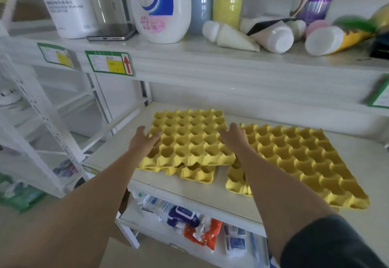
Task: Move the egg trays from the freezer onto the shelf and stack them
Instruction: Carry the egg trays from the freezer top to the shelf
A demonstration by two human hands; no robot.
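A yellow egg tray [189,139] lies askew on top of a second yellow egg tray [195,173], on the middle white shelf [189,192]. My left hand [143,141] grips the top tray's left edge, thumb raised above it. Along its right edge rests my right hand [233,137], fingers curled on the rim. A third yellow egg tray [299,162] lies flat to the right; its left edge tucks under my right forearm. The freezer is out of view.
The upper shelf holds a Walch detergent bottle [160,6], a phone [111,34], a white pack and several toppled bottles [273,36]. Wipes and packets [202,232] fill the shelf below. A white rack [42,120] stands at the left.
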